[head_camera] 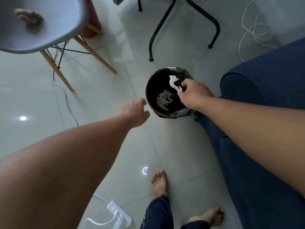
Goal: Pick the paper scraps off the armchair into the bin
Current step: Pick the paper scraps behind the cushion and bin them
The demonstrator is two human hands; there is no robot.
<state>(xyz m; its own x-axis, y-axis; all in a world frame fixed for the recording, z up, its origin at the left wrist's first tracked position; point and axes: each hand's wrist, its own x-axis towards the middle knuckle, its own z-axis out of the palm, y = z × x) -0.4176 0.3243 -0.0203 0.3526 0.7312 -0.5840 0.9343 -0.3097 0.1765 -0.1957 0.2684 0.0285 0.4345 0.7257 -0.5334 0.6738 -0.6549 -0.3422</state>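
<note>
a: pale tiled floor (pixel 99 100), blue armchair (pixel 257 90) at right, black-lined bin (pixel 153 103) beside it.

b: right hand (pixel 193 95) pinches a white paper scrap (pixel 174 82) over the bin; more paper, probably, lies inside.

a: left hand (pixel 133 113) hangs loosely spread, holding nothing.

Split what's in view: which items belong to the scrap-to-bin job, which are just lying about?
Job:
- right hand, pinching a paper scrap over the bin
- scraps in the bin
- blue armchair
- left hand, open and empty beside the bin

Lying about:
- grey chair with a blurred object on its seat
- power strip
- white cable
- black table legs
</note>
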